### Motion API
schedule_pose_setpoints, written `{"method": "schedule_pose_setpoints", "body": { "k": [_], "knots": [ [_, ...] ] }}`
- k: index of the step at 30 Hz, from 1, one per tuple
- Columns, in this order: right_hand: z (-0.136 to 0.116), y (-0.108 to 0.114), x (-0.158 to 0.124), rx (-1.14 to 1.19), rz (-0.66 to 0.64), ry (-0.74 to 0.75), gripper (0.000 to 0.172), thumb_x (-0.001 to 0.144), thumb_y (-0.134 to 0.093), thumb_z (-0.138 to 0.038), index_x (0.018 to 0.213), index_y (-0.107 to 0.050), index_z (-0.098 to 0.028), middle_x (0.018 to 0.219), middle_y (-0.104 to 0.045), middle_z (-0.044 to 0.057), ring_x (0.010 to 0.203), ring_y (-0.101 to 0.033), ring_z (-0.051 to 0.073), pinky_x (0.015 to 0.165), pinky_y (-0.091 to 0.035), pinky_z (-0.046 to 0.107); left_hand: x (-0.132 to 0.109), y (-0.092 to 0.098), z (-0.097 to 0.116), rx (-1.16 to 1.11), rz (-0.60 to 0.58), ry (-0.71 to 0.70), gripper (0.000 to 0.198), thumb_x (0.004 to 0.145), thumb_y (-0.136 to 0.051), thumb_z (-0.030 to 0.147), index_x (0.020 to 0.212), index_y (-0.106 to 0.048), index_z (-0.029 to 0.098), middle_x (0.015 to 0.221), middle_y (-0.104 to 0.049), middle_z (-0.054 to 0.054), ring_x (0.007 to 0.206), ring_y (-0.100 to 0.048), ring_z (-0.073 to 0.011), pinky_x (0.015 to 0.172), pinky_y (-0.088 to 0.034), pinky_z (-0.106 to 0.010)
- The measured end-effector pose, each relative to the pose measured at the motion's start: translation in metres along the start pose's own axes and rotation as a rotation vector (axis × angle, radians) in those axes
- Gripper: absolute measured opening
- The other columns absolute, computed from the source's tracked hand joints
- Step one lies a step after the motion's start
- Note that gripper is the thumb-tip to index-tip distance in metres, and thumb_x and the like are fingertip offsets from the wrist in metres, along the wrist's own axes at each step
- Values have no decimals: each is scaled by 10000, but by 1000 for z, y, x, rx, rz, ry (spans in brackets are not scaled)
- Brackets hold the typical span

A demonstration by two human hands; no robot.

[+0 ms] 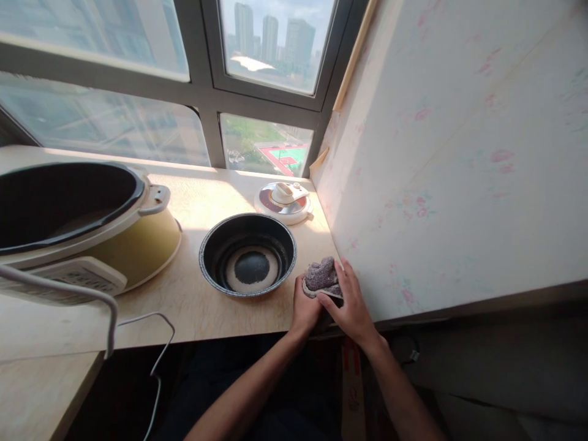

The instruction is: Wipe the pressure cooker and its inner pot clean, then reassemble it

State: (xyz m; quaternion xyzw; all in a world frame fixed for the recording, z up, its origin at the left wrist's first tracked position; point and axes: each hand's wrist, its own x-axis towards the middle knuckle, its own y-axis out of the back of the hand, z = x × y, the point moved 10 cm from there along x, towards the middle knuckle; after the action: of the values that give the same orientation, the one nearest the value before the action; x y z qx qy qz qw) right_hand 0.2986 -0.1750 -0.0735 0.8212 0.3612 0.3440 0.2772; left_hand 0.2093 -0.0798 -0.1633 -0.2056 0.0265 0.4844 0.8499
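A crumpled grey-purple cloth (pixel 323 275) with a pale edge is held between my two hands at the counter's front right corner. My left hand (pixel 305 308) grips it from the left and below. On its right side, my right hand (pixel 351 306) presses against it, thumb across the front and fingers along the far side. Whatever may lie under the cloth is hidden. Just left of my hands stands a round black pot (pixel 211 269) with a pale ring on its bottom. Behind the pot lies a round white lid (pixel 298 215) with a knob and a reddish-brown surface.
A large yellow-green electric cooker (pixel 160 245) with a dark inner pot stands open at the left. A grey cable (pixel 158 361) hangs over the counter's (pixel 193 327) front edge. The flowered wall (pixel 441 184) rises close on my right, and windows (pixel 269 147) line the back.
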Motion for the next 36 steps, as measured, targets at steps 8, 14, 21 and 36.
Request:
{"method": "schedule_pose_setpoints", "body": {
  "k": [8, 14, 21, 36],
  "knots": [
    [70, -54, -2, 856, -295, -447, 1135, 548, -899, -651, 1516, -427, -293, 1483, -556, 135, 1373, -523, 359, 1184, -350, 556, -5, -24, 10, -67, -394, 12, 615, 572, -826, 244, 1137, -596, 165, 986, -709, -38, 909, -650, -212, 850, -503, -316],
    [51, -57, -4, 1012, -366, -511, 1051, 541, -946, -494, 1465, -485, -299, 1411, -613, 108, 1305, -583, 327, 1169, -371, 535, -6, -33, 11, -1, -561, -71, 712, 646, -763, 268, 1315, -539, 179, 1230, -652, -104, 1137, -612, -283, 1007, -462, -415],
    [49, -42, -6, 980, -239, -495, 703, 530, -927, -453, 1152, -672, -247, 1129, -730, 66, 1074, -692, 303, 1016, -532, 477, -28, -32, 48, 516, -539, -356, 861, 672, -768, 300, 1460, -439, 186, 1534, -410, -173, 1519, -228, -360, 1242, -169, -547],
    [-6, 38, 103, 821, 317, -338, 479, 649, -879, -433, 1024, -691, -202, 989, -753, 49, 876, -708, 235, 833, -589, 420, -76, 90, 190, 228, -369, -570, 246, 965, -586, 282, 1163, -717, 217, 1186, -717, -111, 1057, -687, -234, 908, -571, -370]
  ]
}}
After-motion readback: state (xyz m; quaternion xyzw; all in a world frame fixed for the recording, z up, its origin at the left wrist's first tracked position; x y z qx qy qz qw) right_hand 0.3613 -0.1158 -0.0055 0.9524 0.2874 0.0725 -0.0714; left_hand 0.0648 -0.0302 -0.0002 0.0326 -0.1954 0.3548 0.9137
